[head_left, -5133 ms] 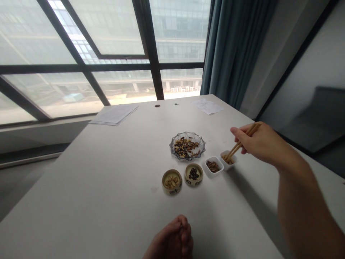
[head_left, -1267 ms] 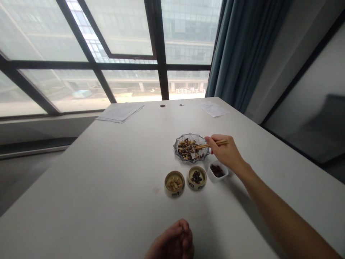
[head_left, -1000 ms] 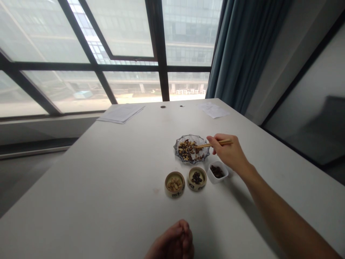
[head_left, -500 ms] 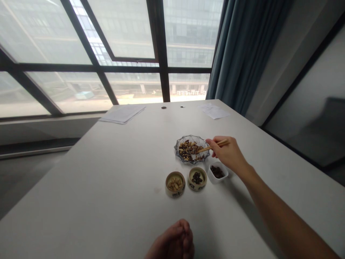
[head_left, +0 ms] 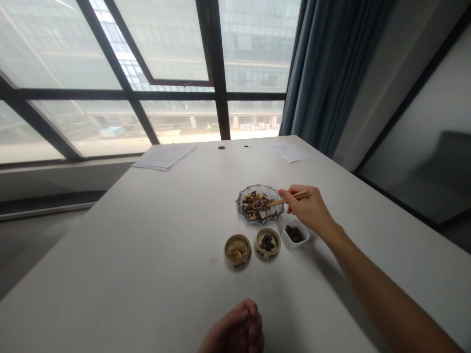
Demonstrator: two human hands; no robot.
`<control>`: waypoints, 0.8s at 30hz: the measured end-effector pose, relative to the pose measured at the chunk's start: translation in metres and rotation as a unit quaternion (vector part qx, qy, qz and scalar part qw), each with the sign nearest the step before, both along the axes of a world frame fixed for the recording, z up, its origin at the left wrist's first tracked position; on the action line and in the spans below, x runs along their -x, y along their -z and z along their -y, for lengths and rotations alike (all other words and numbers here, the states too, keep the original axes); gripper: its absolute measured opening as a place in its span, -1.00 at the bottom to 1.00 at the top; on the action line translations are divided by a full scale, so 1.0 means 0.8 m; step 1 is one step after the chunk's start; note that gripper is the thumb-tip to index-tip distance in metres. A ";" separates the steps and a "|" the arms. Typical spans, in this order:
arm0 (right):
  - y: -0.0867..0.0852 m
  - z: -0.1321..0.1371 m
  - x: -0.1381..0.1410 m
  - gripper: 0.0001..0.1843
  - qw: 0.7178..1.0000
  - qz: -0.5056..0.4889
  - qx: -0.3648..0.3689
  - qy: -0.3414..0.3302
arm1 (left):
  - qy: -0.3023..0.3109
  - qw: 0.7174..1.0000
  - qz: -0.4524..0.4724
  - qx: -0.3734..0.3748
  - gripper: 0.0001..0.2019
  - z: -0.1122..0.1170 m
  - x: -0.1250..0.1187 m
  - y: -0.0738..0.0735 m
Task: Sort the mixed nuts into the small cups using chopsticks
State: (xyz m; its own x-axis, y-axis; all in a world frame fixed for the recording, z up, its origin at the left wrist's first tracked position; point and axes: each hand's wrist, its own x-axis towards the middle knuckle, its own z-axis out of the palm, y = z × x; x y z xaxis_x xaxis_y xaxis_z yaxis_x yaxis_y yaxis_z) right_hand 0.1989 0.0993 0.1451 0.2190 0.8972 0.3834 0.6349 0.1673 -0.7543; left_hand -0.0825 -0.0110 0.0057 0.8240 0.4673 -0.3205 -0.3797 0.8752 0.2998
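Observation:
My right hand [head_left: 309, 205] is closed around a pair of wooden chopsticks [head_left: 276, 201]. Their tips reach into a scalloped clear glass dish [head_left: 240, 210] of mixed dark and light seeds or nuts [head_left: 254, 202]. Whether the tips pinch a piece is too small to tell. In front of the dish stand a ceramic bowl [head_left: 238, 266] with tan, shelled-looking pieces, a second ceramic bowl [head_left: 265, 255] with dark roundish pieces, and a small white square container [head_left: 296, 243] with dark flat pieces. My left hand [head_left: 237, 327] rests near the bottom edge, fingers curled together, nothing visible in it.
The white table [head_left: 165, 235] carries a stack of papers [head_left: 164, 157] at the far left and more sheets [head_left: 290, 151] at the far right. A round dark spot [head_left: 221, 147] lies near its far edge. Windows and a blue curtain [head_left: 327, 73] stand behind.
The view has shifted slightly, so the table things appear a little further left. The chopsticks stay over the glass dish, and my left hand stays curled in place.

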 end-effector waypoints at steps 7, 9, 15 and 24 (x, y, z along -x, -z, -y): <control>0.011 -0.008 -0.001 -0.45 1.000 0.025 -0.003 -0.002 | -0.003 1.000 0.000 -0.015 -0.84 -0.001 -0.001 0.001; 0.008 -0.007 -0.002 -0.45 0.999 0.032 -0.009 0.005 | -0.005 1.000 0.000 -0.010 -0.84 -0.001 -0.001 0.002; -0.032 0.020 -0.003 -0.46 0.999 0.032 -0.034 0.025 | -0.001 1.000 0.002 -0.006 -0.84 0.000 0.000 0.002; -0.103 0.110 -0.007 -0.45 0.996 0.085 0.007 0.040 | 0.004 1.000 0.000 0.016 -0.86 -0.001 -0.001 -0.005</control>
State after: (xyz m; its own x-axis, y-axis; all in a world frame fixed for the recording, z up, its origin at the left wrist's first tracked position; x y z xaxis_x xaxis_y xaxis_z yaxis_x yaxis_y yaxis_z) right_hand 0.2043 0.0110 0.2276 0.2236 0.8847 0.4090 0.7640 0.1014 -0.6371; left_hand -0.0816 -0.0103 0.0097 0.8277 0.4503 -0.3348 -0.3729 0.8872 0.2716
